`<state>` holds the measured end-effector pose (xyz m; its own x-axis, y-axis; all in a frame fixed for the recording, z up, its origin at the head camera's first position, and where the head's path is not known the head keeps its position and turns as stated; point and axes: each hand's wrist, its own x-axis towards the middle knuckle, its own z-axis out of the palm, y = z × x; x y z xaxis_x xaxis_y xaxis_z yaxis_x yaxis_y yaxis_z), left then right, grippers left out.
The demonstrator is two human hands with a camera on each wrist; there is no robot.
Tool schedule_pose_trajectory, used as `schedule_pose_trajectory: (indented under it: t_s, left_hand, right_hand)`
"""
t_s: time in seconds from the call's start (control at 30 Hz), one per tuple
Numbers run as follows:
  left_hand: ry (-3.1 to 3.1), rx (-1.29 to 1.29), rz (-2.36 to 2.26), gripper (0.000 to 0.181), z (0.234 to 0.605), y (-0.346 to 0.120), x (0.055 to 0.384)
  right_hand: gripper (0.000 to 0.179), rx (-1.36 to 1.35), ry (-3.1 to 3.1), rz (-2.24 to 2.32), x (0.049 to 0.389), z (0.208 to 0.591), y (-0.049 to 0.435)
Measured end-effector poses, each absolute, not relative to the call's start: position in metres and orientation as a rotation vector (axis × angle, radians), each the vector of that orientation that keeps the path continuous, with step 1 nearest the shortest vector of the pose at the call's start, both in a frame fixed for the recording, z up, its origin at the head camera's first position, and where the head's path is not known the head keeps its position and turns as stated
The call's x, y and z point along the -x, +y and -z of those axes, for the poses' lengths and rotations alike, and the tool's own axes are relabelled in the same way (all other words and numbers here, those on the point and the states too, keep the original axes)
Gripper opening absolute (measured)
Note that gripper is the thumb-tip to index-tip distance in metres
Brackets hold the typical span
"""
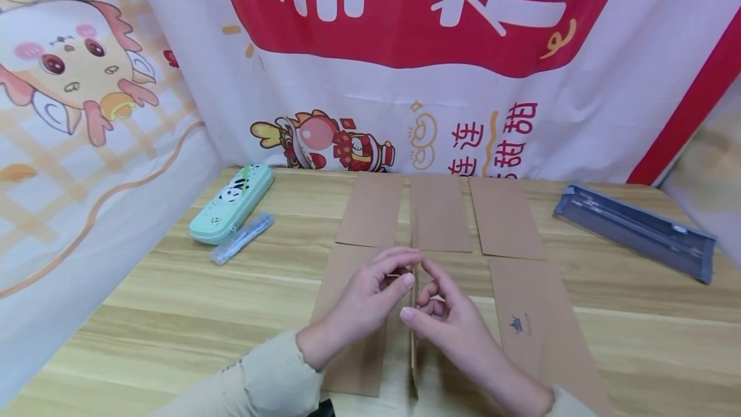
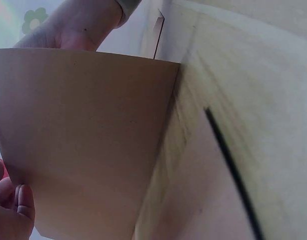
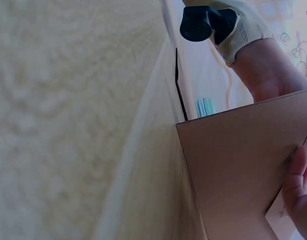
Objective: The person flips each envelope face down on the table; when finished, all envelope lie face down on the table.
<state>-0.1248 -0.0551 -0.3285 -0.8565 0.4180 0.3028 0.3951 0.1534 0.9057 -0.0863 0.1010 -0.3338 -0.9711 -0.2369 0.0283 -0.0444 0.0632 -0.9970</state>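
Observation:
A thin brown cardboard sheet [image 1: 413, 352] stands on its long edge on the table, seen nearly edge-on in the head view. My left hand [image 1: 376, 285] grips its top edge from the left, thumb and fingertips right at the edge. From the other side my right hand [image 1: 448, 311] holds the same edge, thumb nearer me and index finger farther up. The right wrist view shows the broad face of the sheet [image 3: 233, 165] under my right thumb [image 3: 296, 180]. Beside that thumb shows the corner of a brown piece [image 3: 281, 215] with small print.
Three brown sheets [image 1: 440, 214] lie in a row at the back. Another brown sheet [image 1: 347, 340] lies left, and one with a dark crown print [image 1: 544, 327] right. A mint panda pencil case [image 1: 231, 204], clear-and-blue packet [image 1: 242, 239] and navy mesh pouch [image 1: 637, 230] lie farther out.

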Motion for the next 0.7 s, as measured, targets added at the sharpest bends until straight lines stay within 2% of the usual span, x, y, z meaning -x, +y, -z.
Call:
schedule_pose_trajectory:
  t_s: [0.13,0.37,0.7]
  left_hand:
    - [2.335,-0.825,-1.871,0.034,0.332,-0.056,0.125]
    - [2.235,-0.776,-1.937,0.048,0.338,-0.057,0.123]
    - [2.102,-0.747,-1.988,0.053,0.343,-0.054,0.123]
  right_hand:
    - [0.080,0.384,2.150,2.047,0.088,0.337,0.100]
    - [0.079,0.485,2.072,2.058,0.089,0.338,0.099]
    - [0.079,0.342,2.080,2.022,0.089,0.330,0.102]
